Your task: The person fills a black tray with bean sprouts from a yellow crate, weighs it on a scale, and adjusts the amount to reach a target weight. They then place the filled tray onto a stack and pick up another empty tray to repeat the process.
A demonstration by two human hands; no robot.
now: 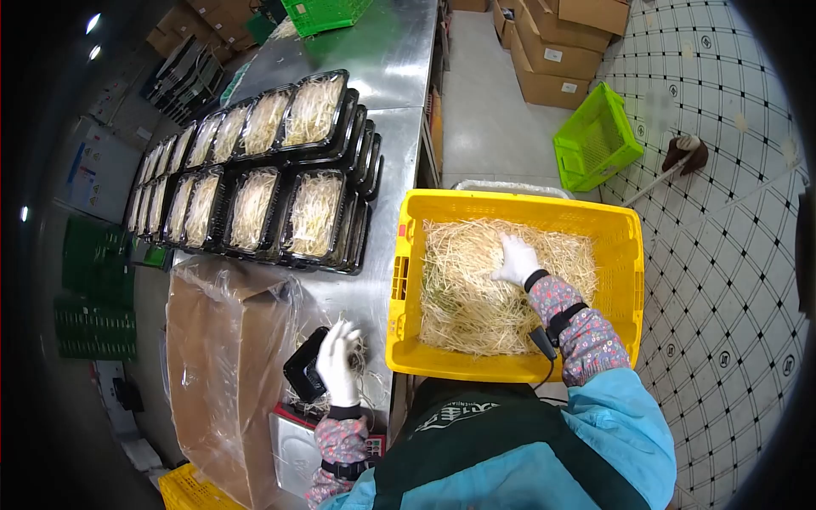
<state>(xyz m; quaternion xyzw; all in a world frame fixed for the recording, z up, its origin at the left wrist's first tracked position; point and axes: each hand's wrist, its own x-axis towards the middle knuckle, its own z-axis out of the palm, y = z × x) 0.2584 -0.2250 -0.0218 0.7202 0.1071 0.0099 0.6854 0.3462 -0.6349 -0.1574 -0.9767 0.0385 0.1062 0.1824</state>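
Left hand nearest, fingers loosely spread over black tray on scale, stray strands under it. Sprout pile lies right and farther, in yellow crate; right hand is dug in, grip can't be told. Filled trays beyond, left.

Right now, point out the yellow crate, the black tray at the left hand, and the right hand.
yellow crate point(459, 364): head view, near wall.
black tray point(302, 374): head view, left edge.
right hand point(516, 259): head view, back of the glove.
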